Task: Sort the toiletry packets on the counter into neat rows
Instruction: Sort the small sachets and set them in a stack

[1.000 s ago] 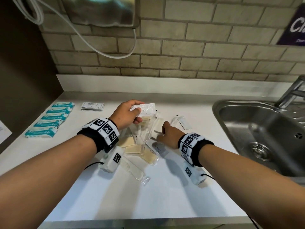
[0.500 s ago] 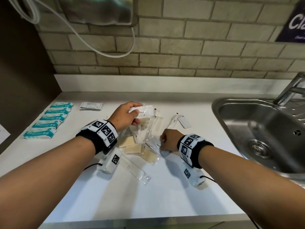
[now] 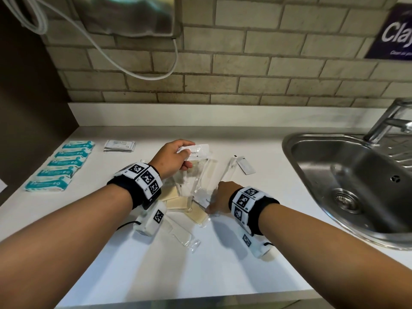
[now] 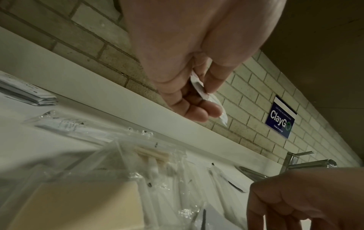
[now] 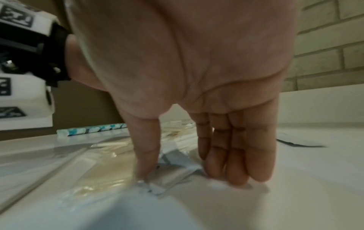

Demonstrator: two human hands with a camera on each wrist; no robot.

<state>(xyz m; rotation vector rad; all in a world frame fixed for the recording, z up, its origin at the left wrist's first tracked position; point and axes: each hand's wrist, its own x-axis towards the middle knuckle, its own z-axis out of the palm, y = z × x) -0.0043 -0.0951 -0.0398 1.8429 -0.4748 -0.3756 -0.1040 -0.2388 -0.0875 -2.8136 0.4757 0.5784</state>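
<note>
My left hand (image 3: 186, 158) is raised a little above the counter and pinches a white toothpaste packet (image 3: 199, 151) between thumb and fingers; the left wrist view shows that packet (image 4: 198, 87) edge-on in the left hand (image 4: 204, 99). Below it lies a loose pile of clear packets (image 3: 200, 184) holding cream pads and white sticks. My right hand (image 3: 211, 207) reaches down at the pile's near right edge. Its thumb (image 5: 145, 155) presses on a small grey-white packet (image 5: 173, 169), and its straight fingers (image 5: 234, 163) touch the white counter (image 5: 295, 194) beside it.
A row of teal packets (image 3: 60, 163) lines the counter's left side, with a stack of white sachets (image 3: 119, 145) behind it. A thin packet (image 3: 245, 167) lies alone right of the pile. A steel sink (image 3: 312, 163) and tap (image 3: 388, 121) fill the right. A long clear packet (image 3: 181, 234) lies under my left wrist.
My right hand has slid toward me along the pile's right edge, its fingers low on the small packet. My left hand keeps the toothpaste packet, nearly still.
</note>
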